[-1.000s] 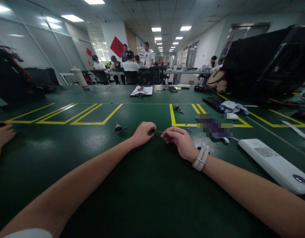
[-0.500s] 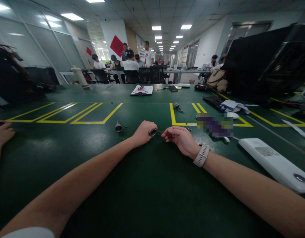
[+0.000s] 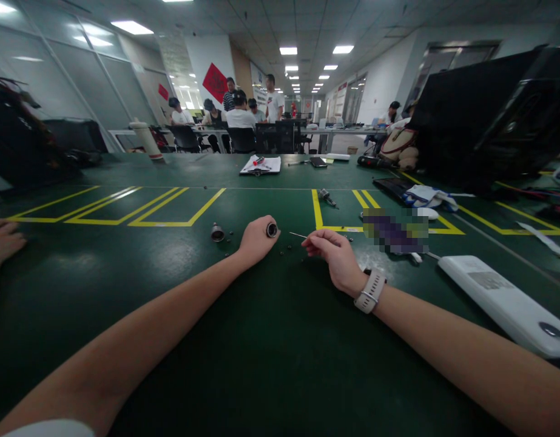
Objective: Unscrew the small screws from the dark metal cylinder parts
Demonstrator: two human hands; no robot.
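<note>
My left hand [image 3: 258, 237] is closed around a round, hollow metal part [image 3: 271, 230], its dark open end turned to the right and toward me. To its right, my right hand [image 3: 327, 246] pinches a thin metal rod [image 3: 298, 235], whose tip points left and stays apart from the metal part. Several small dark pieces [image 3: 289, 247] lie on the green tabletop [image 3: 280, 340] between and around the hands. Left of my left hand stands a metal cup-shaped piece [image 3: 217, 232]. Farther back on the right lies a metal fitting with a narrow stem [image 3: 326, 197].
Yellow tape [image 3: 170, 206] marks boxes on the table. At right are a white device [image 3: 507, 303], a blurred purple object [image 3: 393, 230] and a cloth [image 3: 428, 197]. A clipboard with papers [image 3: 260, 164] lies behind. Another person's hand [image 3: 4, 243] rests at the left edge.
My left hand has moved slightly left and up, turning the metal part's opening more toward me. The rod has come away from it, and my right hand has shifted slightly right.
</note>
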